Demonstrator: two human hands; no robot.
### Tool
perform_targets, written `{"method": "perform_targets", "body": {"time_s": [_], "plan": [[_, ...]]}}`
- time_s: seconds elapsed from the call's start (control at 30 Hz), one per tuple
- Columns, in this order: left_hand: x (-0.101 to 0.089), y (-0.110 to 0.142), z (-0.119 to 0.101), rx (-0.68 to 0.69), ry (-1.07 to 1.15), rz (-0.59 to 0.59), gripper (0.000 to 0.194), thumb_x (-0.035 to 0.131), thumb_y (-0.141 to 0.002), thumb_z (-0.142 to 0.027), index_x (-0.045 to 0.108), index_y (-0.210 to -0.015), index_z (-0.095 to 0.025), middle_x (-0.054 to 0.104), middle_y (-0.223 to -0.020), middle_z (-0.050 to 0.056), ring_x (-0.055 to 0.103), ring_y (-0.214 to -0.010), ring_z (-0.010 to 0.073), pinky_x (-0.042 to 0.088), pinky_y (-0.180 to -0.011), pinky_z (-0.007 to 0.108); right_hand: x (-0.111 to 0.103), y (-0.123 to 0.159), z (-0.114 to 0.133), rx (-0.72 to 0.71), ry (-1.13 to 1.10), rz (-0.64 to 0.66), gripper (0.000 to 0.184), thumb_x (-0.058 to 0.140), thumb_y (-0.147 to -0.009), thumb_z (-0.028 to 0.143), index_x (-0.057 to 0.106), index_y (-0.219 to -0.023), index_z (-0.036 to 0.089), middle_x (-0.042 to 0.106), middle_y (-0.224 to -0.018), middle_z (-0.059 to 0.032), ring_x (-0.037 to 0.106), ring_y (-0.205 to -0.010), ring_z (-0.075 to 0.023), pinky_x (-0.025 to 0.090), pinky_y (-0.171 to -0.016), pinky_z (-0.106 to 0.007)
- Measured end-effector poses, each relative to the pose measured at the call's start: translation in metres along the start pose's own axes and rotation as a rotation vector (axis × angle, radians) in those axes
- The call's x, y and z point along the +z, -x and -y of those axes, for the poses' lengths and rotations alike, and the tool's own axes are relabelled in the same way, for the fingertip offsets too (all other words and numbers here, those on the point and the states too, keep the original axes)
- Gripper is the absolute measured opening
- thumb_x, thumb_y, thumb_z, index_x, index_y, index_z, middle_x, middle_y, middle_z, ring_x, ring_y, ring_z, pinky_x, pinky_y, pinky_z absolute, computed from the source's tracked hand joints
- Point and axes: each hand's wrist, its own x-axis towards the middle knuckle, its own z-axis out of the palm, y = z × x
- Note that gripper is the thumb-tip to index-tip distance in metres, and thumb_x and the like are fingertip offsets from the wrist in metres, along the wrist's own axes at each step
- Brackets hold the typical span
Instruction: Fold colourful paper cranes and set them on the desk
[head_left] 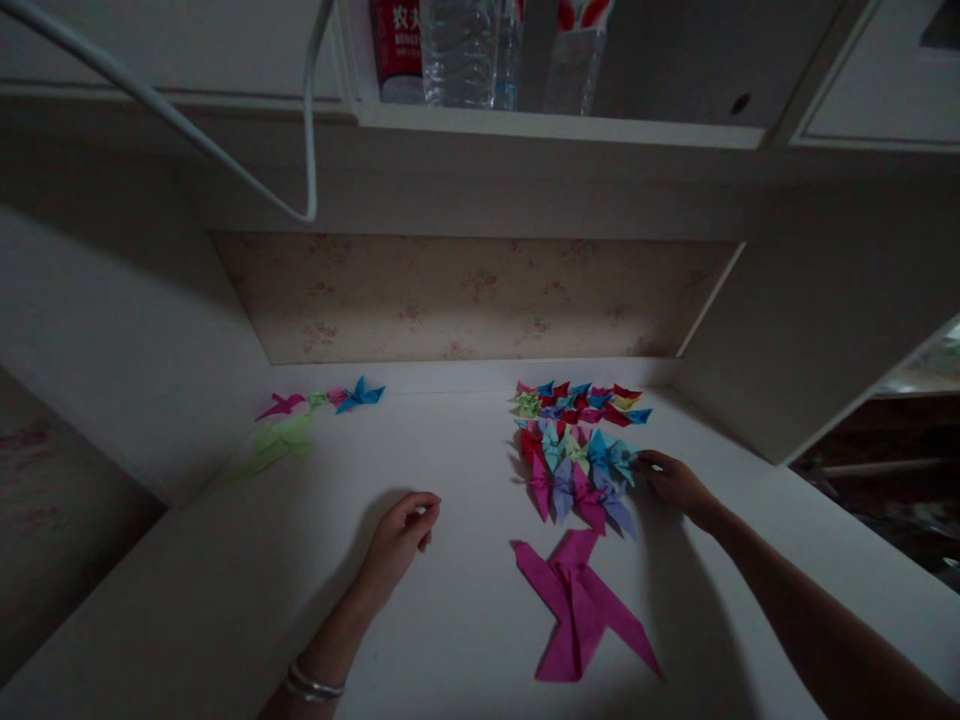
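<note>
Rows of small folded paper cranes [574,470] in pink, blue, red, lilac and green lie on the white desk. At the right end of one row is a turquoise paper crane [622,458], its edge pinched by the fingertips of my right hand [671,485]. Left of the rows, my left hand [405,535] hovers low over the desk with its fingers curled in and thumb against forefinger; nothing shows in it. Closer to me lies one large magenta paper crane [576,605], spread flat.
At the back left lie a blue paper crane [361,394], a magenta one [282,405] and a larger pale green one [281,442]. Overhead, a shelf [562,120] holds plastic bottles [459,55]. A white cable [311,130] hangs at upper left. Side panels flank the desk [450,640].
</note>
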Motion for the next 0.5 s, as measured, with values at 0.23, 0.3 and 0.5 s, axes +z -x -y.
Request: {"method": "perform_targets", "body": {"time_s": [0.23, 0.3, 0.5], "plan": [[0.0008, 0.0003, -0.0013, 0.002, 0.028, -0.007, 0.036, 0.068, -0.07, -0.048, 0.066, -0.086, -0.016, 0.052, -0.053, -0.004, 0.045, -0.048, 0.0097, 0.034, -0.046, 0.021, -0.0009, -0.0027, -0.0056, -0.045, 0.003, -0.069, 0.034, 0.062, -0.063, 0.047, 0.071, -0.08, 0.019, 0.072, -0.08, -0.0081, 0.063, -0.068, -0.0229, 0.047, -0.06, -0.031], [0.0007, 0.0011, -0.0029, -0.002, 0.023, -0.004, 0.036, 0.067, -0.071, -0.048, 0.066, -0.087, -0.016, 0.051, -0.052, -0.005, 0.045, -0.048, 0.0098, 0.034, -0.047, 0.021, -0.0006, -0.0023, -0.0064, -0.025, 0.005, -0.066, 0.035, 0.062, -0.064, 0.046, 0.071, -0.084, 0.018, 0.072, -0.077, -0.0077, 0.062, -0.062, -0.0211, 0.046, -0.058, -0.031], [0.0004, 0.0016, -0.004, -0.01, 0.018, -0.002, 0.034, 0.066, -0.072, -0.046, 0.066, -0.088, -0.015, 0.05, -0.052, -0.005, 0.044, -0.047, 0.0093, 0.033, -0.047, 0.02, -0.0017, 0.0014, -0.0108, 0.055, -0.088, -0.012, 0.042, 0.063, -0.064, 0.043, 0.067, -0.097, 0.017, 0.07, -0.074, -0.0057, 0.052, -0.043, -0.0133, 0.041, -0.044, -0.027]]}}
